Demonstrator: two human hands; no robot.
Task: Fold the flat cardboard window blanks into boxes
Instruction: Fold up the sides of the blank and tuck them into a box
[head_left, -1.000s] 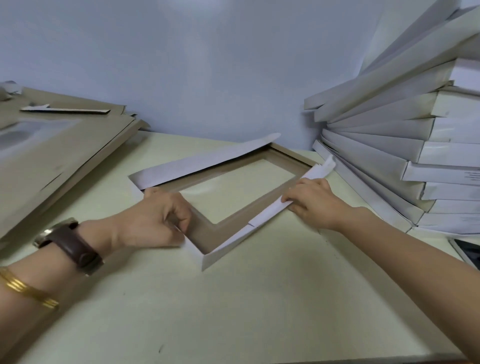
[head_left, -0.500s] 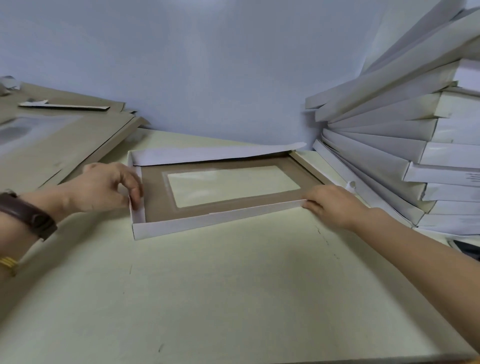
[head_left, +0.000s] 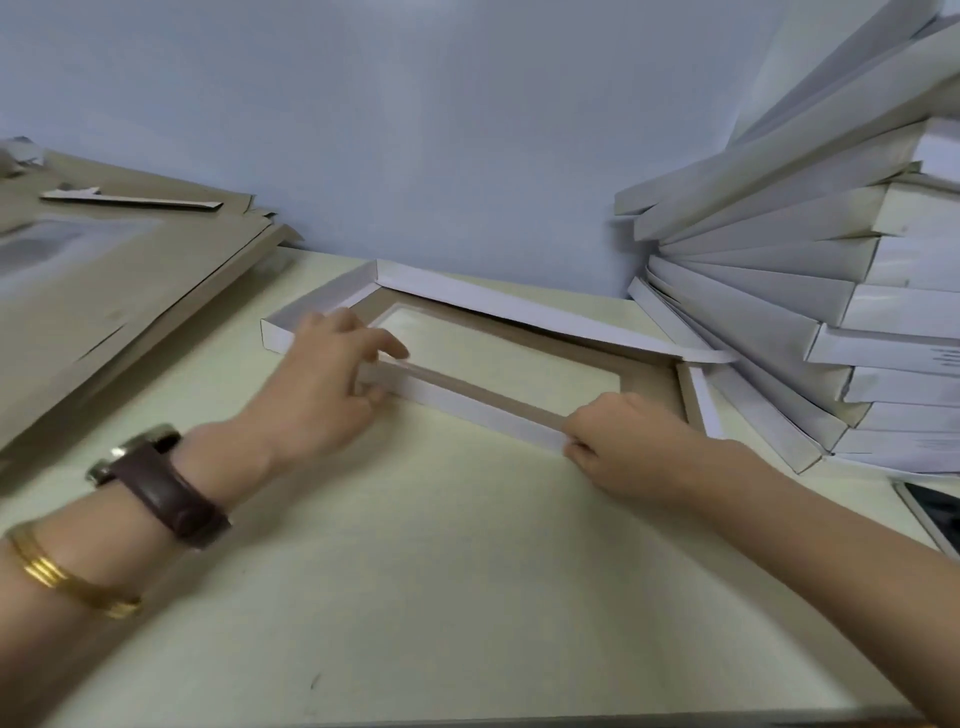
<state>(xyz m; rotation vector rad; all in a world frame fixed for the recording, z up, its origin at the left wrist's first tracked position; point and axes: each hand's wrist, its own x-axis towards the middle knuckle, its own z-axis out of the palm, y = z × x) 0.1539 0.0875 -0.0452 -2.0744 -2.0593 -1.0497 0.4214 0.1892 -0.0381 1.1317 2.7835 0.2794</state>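
A half-folded window box (head_left: 519, 306), white outside and brown inside with a clear window, lies slanted on the pale table (head_left: 415, 571). Its near, left and far walls stand up; the right flap (head_left: 698, 395) leans outward. My left hand (head_left: 322, 384) pinches the near wall towards its left end, fingers over the top edge. At the near right corner my right hand (head_left: 623, 447) grips that same wall, fingers curled over its end.
A pile of flat brown blanks (head_left: 104, 291) lies at the left, with a loose cardboard strip (head_left: 130, 200) on top. A tall stack of folded white boxes (head_left: 831, 291) fills the right. A dark phone (head_left: 935, 514) sits at the right edge. A blue wall stands behind.
The box has turned clockwise on the table, its left end now farther away. My left hand moved from the left wall to the near wall. My right hand stayed at the near right corner.
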